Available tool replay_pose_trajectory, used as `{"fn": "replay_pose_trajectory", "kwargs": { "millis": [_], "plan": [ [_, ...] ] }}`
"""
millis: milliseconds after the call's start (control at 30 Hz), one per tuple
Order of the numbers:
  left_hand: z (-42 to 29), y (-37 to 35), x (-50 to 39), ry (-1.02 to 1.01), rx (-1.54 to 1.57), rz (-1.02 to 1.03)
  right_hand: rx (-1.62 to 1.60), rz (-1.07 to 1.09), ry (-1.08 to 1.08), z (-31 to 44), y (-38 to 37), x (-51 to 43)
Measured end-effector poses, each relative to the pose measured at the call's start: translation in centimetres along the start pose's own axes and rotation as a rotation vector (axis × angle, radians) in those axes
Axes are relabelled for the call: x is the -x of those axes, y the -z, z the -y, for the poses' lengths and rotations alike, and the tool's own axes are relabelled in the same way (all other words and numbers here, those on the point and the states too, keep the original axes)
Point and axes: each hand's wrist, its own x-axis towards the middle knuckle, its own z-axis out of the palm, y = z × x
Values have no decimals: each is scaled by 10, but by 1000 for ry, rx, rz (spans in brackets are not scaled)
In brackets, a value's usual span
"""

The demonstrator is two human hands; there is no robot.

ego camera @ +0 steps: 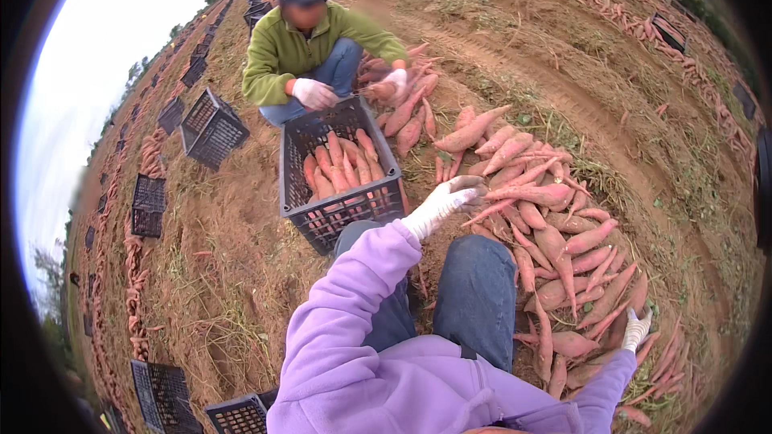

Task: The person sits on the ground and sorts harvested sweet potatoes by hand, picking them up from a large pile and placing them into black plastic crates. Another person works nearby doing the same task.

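Before me lies a long heap of reddish sweet potatoes (pixel 549 241). My left hand (pixel 449 199), in a white glove, reaches to the near left edge of the heap, its fingertips at the thin end of a sweet potato (pixel 534 194); whether it grips this is unclear. At the heap's lower right, my gloved right hand (pixel 636 328) rests against a large sweet potato (pixel 634 298), its fingers partly hidden, so its hold cannot be told. A black plastic crate (pixel 392 178), partly filled with upright sweet potatoes (pixel 344 169), stands left of the heap, beyond my knees.
A co-worker in a green jacket (pixel 271 66) squats behind the crate, gloved hands near its far rim and another pile (pixel 410 114). More black crates (pixel 214 129) stand on the soil at left; one (pixel 238 416) is close at lower left. Rows of sweet potatoes (pixel 609 9) cross the field.
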Motion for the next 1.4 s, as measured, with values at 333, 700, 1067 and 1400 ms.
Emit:
{"fn": "replay_pose_trajectory", "kwargs": {
  "millis": [333,700,1067,1400],
  "plan": [
    [19,28,-12,174,-49,12,-336,61,-160,20,20,16],
    [27,27,-25,203,-52,18,126,-32,-123,71,11,9],
    [3,-49,-43,306,299,247,-391,191,606,284,24,2],
    [-48,0,-12,173,591,71,148,393,1625,516,-188,156]
  ]
}}
